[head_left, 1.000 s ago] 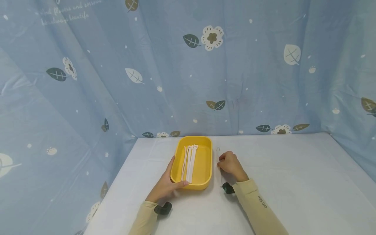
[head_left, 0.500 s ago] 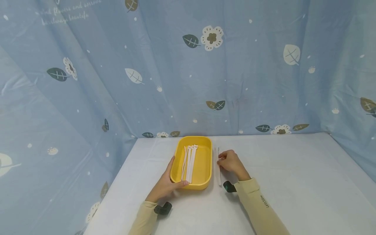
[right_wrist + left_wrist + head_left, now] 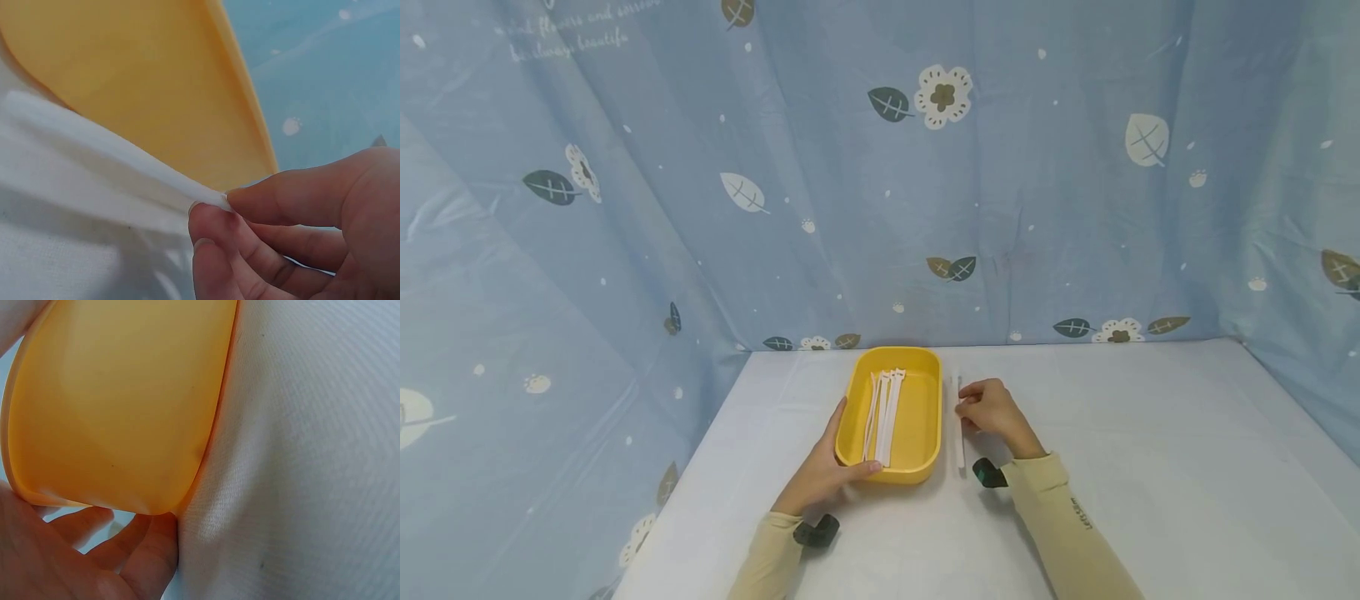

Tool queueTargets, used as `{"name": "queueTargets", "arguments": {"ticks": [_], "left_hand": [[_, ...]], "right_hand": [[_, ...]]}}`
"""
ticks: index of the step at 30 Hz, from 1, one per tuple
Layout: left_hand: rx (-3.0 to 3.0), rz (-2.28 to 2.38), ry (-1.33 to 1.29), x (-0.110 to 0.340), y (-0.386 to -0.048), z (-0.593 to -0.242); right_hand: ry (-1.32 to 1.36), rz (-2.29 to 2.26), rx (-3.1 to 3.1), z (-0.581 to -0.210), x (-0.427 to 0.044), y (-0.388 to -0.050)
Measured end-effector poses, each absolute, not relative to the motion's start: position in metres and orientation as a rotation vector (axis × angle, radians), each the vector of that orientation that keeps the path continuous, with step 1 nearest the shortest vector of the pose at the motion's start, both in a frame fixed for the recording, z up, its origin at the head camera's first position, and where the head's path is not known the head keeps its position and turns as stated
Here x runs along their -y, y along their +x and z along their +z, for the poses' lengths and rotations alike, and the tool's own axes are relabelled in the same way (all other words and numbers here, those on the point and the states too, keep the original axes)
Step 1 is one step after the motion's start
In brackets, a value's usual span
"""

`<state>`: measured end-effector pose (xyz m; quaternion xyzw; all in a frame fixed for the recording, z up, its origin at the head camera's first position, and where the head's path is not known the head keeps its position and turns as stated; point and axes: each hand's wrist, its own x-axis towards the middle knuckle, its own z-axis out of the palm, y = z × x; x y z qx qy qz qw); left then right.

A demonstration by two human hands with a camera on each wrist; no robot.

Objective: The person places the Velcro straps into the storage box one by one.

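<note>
A yellow tray [image 3: 925,450] stands on the white table, with several white cable ties [image 3: 891,417] lying lengthwise along its left half. My left hand [image 3: 820,475] grips the tray's near left corner, the thumb over the rim and the fingers along the outer wall; the left wrist view shows its fingers [image 3: 150,550] against the wall. Just right of the tray, my right hand [image 3: 997,417] pinches another white cable tie [image 3: 959,446] between thumb and fingertips. In the right wrist view that cable tie [image 3: 119,150] slants across in front of the tray's side.
White cloth covers the table [image 3: 1150,467]. Behind and to the left hangs a blue curtain [image 3: 850,208] with leaves and flowers. The tray's far end lies close to the curtain. A dark wrist camera [image 3: 988,473] sits at the right cuff, another [image 3: 817,532] at the left.
The cable tie in my right hand has turned to show more of its flat side, and its near end has risen slightly. The right hand has shifted slightly away; the left hand and tray stay put.
</note>
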<state>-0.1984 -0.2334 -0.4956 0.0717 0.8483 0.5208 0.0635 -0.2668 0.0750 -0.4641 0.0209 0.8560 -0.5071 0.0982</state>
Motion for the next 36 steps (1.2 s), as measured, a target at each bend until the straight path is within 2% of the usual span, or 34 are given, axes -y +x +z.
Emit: {"name": "queueTargets", "arguments": {"ticks": [36], "left_hand": [[-2.577,1.549,0.250,0.235,-0.200,-0.499]], "right_hand": [[0.034,-1.686,-2.424,-0.441,-0.082,-0.260]]}}
